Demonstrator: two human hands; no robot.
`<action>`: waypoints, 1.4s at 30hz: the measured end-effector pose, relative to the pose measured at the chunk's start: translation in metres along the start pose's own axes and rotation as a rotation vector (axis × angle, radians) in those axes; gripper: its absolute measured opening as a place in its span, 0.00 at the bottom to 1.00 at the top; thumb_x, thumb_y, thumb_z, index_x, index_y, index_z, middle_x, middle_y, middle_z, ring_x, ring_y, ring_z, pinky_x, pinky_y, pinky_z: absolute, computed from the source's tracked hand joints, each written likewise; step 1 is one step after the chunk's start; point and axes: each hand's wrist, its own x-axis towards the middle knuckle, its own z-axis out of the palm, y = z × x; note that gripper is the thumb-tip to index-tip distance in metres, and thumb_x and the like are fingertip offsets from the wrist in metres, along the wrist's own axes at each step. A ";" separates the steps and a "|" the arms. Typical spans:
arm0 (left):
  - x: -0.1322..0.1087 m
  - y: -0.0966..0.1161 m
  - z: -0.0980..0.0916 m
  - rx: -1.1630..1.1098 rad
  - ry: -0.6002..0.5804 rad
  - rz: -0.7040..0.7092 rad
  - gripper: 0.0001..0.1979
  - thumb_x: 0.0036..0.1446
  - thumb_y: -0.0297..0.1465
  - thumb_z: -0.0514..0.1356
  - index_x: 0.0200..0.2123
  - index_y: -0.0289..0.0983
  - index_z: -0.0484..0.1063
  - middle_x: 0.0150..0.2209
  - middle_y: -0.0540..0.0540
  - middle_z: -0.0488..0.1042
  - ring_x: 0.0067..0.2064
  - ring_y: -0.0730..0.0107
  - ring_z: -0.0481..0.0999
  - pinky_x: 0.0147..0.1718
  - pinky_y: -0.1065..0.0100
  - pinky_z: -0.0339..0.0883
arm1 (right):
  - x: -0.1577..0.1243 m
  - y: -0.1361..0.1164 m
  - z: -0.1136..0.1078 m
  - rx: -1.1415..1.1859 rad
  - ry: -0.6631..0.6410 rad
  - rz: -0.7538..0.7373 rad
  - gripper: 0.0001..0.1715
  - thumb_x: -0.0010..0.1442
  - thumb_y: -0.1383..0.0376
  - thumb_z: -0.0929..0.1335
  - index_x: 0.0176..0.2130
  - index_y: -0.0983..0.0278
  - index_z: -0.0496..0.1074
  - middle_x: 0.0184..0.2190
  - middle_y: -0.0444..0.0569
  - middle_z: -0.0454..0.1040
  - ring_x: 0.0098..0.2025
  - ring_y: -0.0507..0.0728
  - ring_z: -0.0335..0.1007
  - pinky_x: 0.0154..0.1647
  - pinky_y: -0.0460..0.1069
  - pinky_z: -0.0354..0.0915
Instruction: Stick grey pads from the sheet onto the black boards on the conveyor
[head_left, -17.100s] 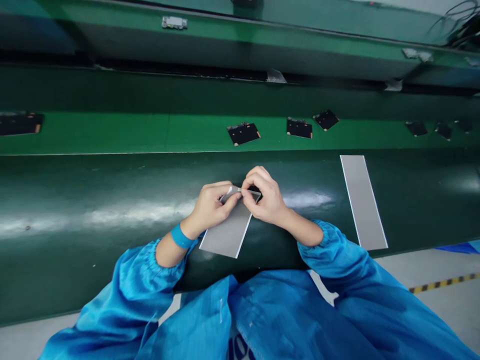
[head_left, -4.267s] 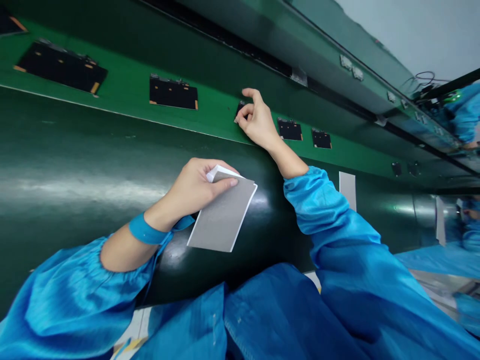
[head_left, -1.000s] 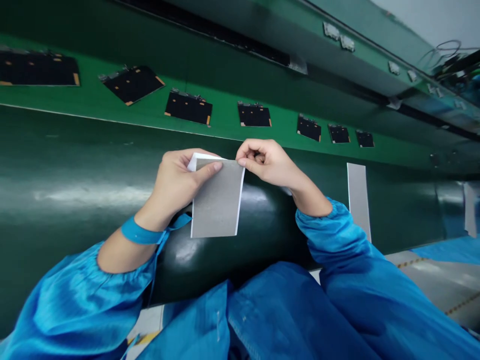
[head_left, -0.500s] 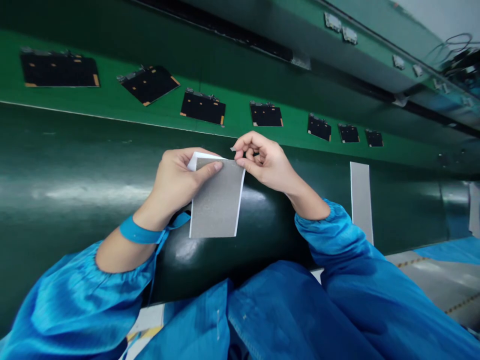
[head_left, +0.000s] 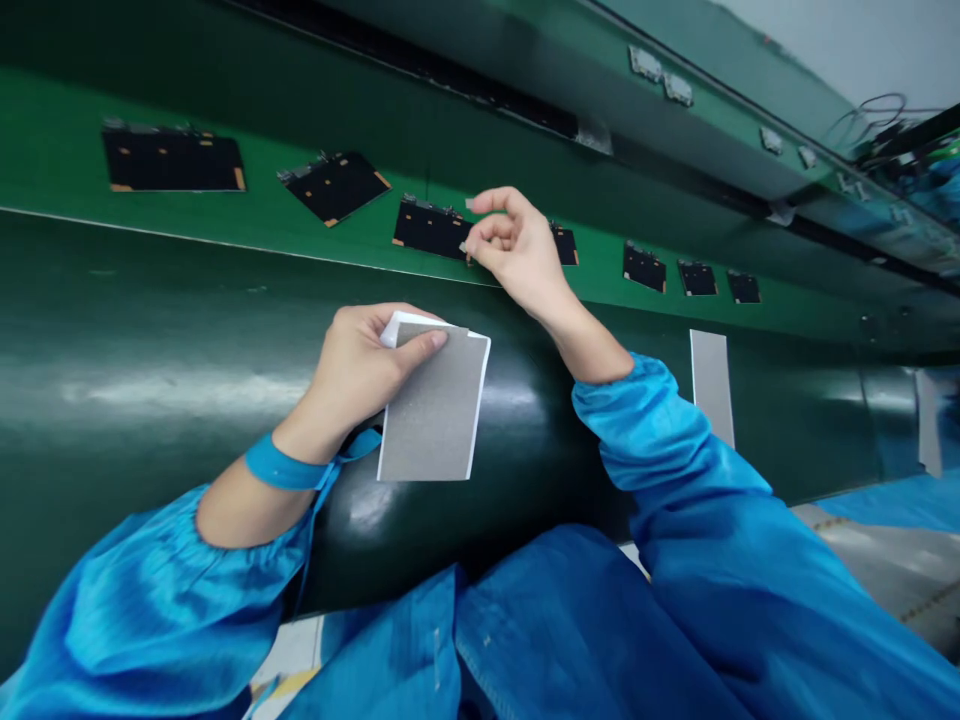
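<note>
My left hand [head_left: 361, 362] is closed on a grey sticker sheet [head_left: 433, 420], thumb on its front face and fingers behind. A white backing shows along the sheet's right edge and at its upper right corner, where a strip of the grey layer is gone. Above and to the right of it, my right hand [head_left: 521, 250] is raised with curled fingers. One small grey sticker [head_left: 470, 204] clings to the index fingertip and another small grey piece [head_left: 463, 247] sits at the thumb tip. Behind these fingertips lies a black panel [head_left: 429, 228] with orange tabs, partly covered by the hand.
More black panels, such as one at far left [head_left: 176, 162] and a tilted one [head_left: 335, 187], lie in a row on the green strip [head_left: 259, 222]. A second grey sheet [head_left: 712, 385] rests on the dark green bench to the right. Small boards [head_left: 677, 88] sit on the upper ledge.
My right hand has moved up and away from the sheet toward the black panels, with small grey pieces at its fingertips. The sheet's upper right corner now shows white backing.
</note>
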 end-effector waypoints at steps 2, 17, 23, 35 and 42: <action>0.001 -0.001 0.000 -0.003 -0.013 0.008 0.11 0.55 0.41 0.75 0.38 0.41 0.87 0.35 0.45 0.85 0.35 0.59 0.82 0.32 0.65 0.75 | 0.018 -0.005 0.009 -0.008 -0.013 0.022 0.23 0.61 0.66 0.76 0.50 0.57 0.65 0.33 0.42 0.75 0.34 0.54 0.69 0.33 0.47 0.63; 0.003 -0.004 -0.001 -0.018 -0.049 0.048 0.11 0.55 0.41 0.73 0.37 0.41 0.87 0.34 0.45 0.85 0.36 0.58 0.82 0.32 0.64 0.75 | 0.043 0.010 0.037 -0.099 -0.051 -0.030 0.24 0.55 0.75 0.71 0.48 0.60 0.63 0.30 0.41 0.76 0.38 0.57 0.75 0.43 0.49 0.66; 0.001 0.000 0.000 -0.016 -0.033 0.034 0.11 0.53 0.39 0.72 0.37 0.40 0.87 0.33 0.45 0.84 0.34 0.60 0.81 0.32 0.66 0.74 | 0.044 0.028 0.032 -0.179 -0.022 -0.072 0.24 0.55 0.73 0.71 0.49 0.60 0.64 0.31 0.43 0.76 0.39 0.60 0.76 0.45 0.53 0.68; 0.001 0.001 0.001 0.012 -0.012 0.024 0.08 0.53 0.37 0.72 0.35 0.42 0.87 0.32 0.46 0.84 0.34 0.60 0.81 0.33 0.66 0.73 | 0.040 0.041 0.011 -0.275 -0.019 -0.083 0.22 0.58 0.67 0.72 0.49 0.59 0.63 0.31 0.46 0.76 0.41 0.64 0.78 0.47 0.57 0.70; 0.000 0.000 0.001 0.016 -0.014 0.034 0.09 0.53 0.37 0.72 0.36 0.41 0.87 0.32 0.47 0.84 0.34 0.61 0.81 0.32 0.66 0.73 | 0.038 0.049 -0.002 -0.270 -0.020 -0.059 0.24 0.56 0.68 0.74 0.49 0.59 0.63 0.32 0.47 0.77 0.40 0.64 0.78 0.45 0.57 0.70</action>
